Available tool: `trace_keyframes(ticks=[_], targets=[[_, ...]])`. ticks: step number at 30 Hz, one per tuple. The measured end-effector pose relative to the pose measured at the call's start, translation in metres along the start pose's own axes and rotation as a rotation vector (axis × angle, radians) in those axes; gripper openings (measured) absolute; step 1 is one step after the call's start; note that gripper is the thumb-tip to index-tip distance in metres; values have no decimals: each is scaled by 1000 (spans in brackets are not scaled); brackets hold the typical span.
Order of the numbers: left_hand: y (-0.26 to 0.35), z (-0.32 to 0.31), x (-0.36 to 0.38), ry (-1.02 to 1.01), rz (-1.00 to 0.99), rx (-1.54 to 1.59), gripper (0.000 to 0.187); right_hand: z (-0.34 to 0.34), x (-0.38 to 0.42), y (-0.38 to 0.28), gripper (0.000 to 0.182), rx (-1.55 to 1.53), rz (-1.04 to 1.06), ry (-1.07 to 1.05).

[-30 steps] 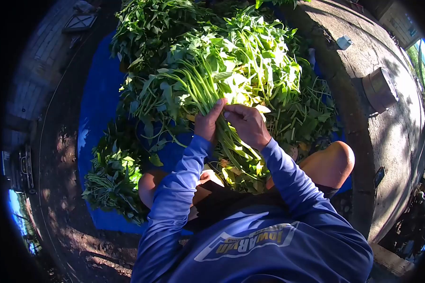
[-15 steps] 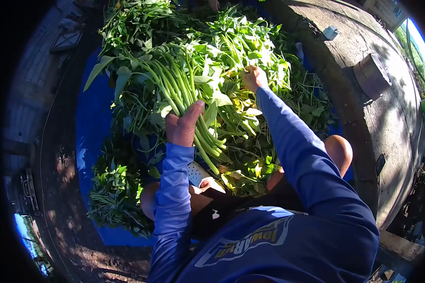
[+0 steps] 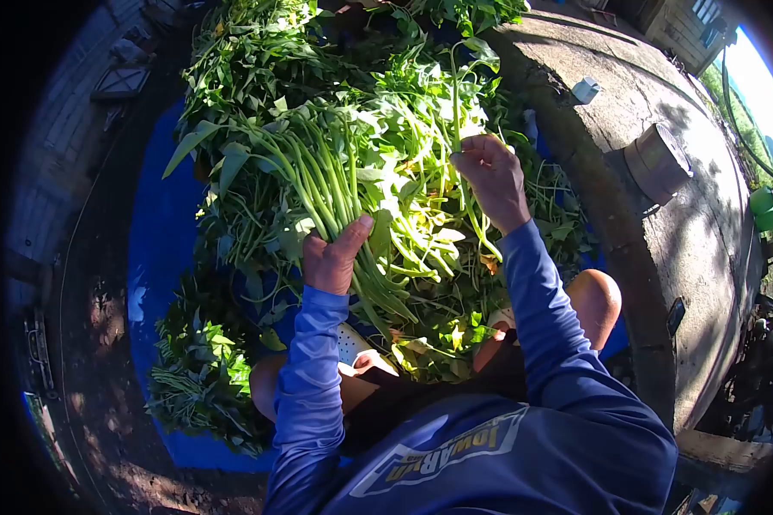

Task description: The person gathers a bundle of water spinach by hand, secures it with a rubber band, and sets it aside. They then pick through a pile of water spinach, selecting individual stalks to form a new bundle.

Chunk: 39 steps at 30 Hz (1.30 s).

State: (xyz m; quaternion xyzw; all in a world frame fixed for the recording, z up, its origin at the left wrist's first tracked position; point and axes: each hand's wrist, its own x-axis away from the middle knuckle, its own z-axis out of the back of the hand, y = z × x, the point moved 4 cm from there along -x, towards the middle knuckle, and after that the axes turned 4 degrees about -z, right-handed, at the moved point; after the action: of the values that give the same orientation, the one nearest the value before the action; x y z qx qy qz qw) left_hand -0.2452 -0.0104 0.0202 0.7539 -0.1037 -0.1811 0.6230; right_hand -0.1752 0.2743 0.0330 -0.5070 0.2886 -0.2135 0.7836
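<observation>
My left hand (image 3: 331, 256) is closed around a thick bundle of green leafy stems (image 3: 322, 176), its thumb across the stalks and the leaves pointing up and left. To the right, my right hand (image 3: 492, 176) pinches a single long stem (image 3: 457, 103) that stands upright above the heap, its lower part hanging below the fingers. Beneath both hands spreads a large pile of leafy greens (image 3: 266, 64), sunlit in the middle with some yellow leaves.
A blue tarp (image 3: 150, 257) lies under the greens. At the lower left sits another bunch of greens (image 3: 219, 378). On the right, a concrete slab (image 3: 610, 129) carries a round metal container (image 3: 657, 163) and a small pale block (image 3: 586, 90).
My right hand has risen out of the pile and moved slightly right and nearer, with a long stem in its fingers. My left hand still holds the bundle.
</observation>
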Motion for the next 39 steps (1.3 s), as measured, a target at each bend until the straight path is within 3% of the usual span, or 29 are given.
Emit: trace_keyframes(ticks=[2, 5, 9, 11, 13, 15, 16, 18, 20, 23, 25, 26, 30, 32, 35, 38, 39], targets=[[3, -4, 1, -8, -15, 42, 30, 4, 16, -19, 32, 77, 49, 50], [-11, -6, 5, -41, 70, 115, 30, -4, 29, -18, 35, -27, -53, -50], [-10, -26, 19, -147, 194, 121, 28, -50, 77, -22, 40, -668, -486, -357], [-34, -25, 20, -220, 149, -1, 26, -70, 96, -12, 37, -905, -622, -376], [-26, -29, 25, -249, 160, -51, 27, -77, 104, -4, 37, -925, -670, -349], [-22, -24, 26, -262, 183, -55, 28, -72, 99, 4, 36, -823, -685, -464], [-19, -20, 26, -269, 190, -56, 29, -55, 86, -8, 37, -475, -561, -452], [-6, -11, 27, -323, 246, -131, 30, -20, 55, -40, 53, -32, 233, -157], [6, -13, 27, -370, 253, -165, 30, 2, 54, -110, 79, 294, 737, -300], [-5, -20, 29, -562, 275, -142, 30, -19, 79, -125, 100, 746, 1091, -604], [-2, -30, 41, -676, 347, -113, 30, -32, 71, -98, 101, 787, 1259, -579], [1, -35, 41, -701, 365, -60, 31, -28, 64, -97, 62, 735, 1275, -618], [5, -30, 32, -839, 442, 29, 36, -36, 63, -87, 27, 848, 1038, -718], [-6, -15, 24, -849, 467, 12, 37, -36, 60, -92, 25, 808, 1047, -723], [7, -1, 9, -527, 256, 54, 49, -39, 44, -105, 27, 841, 989, -722], [13, 9, -7, -96, -49, 27, 74, -44, 31, -113, 33, 877, 1025, -689], [16, 5, -3, -119, -111, -73, 78, -48, 25, -114, 36, 908, 1046, -699]])
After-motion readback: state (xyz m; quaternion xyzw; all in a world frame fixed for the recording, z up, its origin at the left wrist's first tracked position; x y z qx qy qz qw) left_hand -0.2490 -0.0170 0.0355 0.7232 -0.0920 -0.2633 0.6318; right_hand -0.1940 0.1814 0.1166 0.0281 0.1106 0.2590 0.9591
